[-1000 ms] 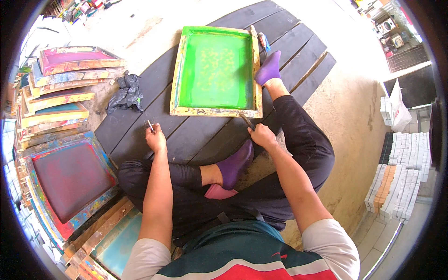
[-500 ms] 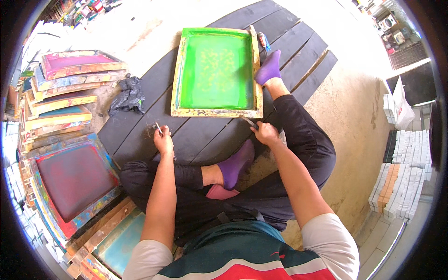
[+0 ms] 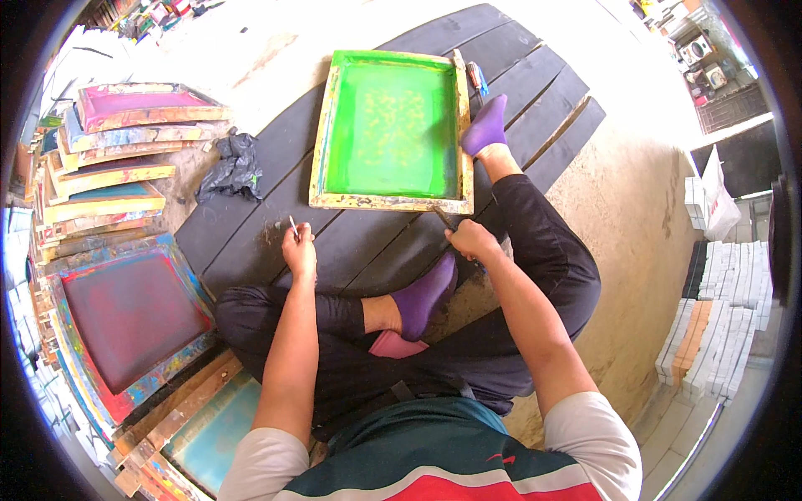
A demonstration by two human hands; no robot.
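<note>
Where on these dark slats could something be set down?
Bare slats show between the left hand and right hand, below the screen frame, and between that frame and the black bag. Crowded: the frame's right edge, beside the far purple sock.

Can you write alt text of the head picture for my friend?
A seated person holds a thin tool in the right hand, near a wooden frame with a bright green screen, and a thin white stick in the left hand. The frame lies on dark boards; paint-stained frames are stacked on the left.
</note>
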